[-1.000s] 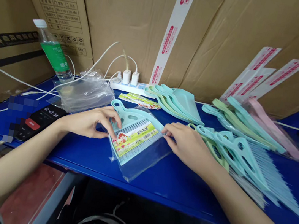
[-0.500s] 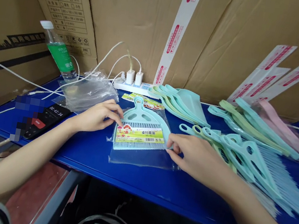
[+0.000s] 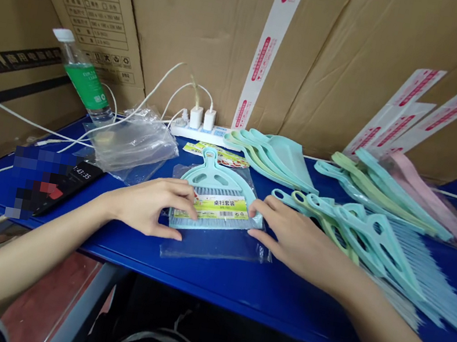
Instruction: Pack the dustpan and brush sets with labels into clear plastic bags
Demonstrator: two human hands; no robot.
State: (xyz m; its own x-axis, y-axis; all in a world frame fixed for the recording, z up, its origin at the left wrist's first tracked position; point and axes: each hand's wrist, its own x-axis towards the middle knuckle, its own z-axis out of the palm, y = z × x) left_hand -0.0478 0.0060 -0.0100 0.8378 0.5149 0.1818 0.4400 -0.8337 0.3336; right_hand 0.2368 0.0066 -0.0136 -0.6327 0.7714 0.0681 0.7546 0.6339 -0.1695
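Note:
A light blue dustpan and brush set (image 3: 209, 178) lies in a clear plastic bag (image 3: 206, 249), handle pointing away from me. A yellow-green printed card (image 3: 228, 207) rests over the bristles. My left hand (image 3: 156, 202) is over the set's left side, fingers apart, fingertips on the card and thumb near the bag's lower left. My right hand (image 3: 284, 228) touches the set's right edge, thumb and fingers apart. Nothing is visibly held in either hand.
Loose brushes (image 3: 376, 238) lie at the right, below bagged dustpans (image 3: 402, 190). More dustpans (image 3: 279, 156) stand behind the set. Plastic bags (image 3: 131, 142), a bottle (image 3: 85, 81), a phone (image 3: 72, 179), a power strip (image 3: 221, 134) and cartons (image 3: 218, 28) are around.
My left hand has moved right and down over the card, its thumb now near the bag's lower edge. My right hand's thumb and fingers have spread apart. The view has shifted slightly.

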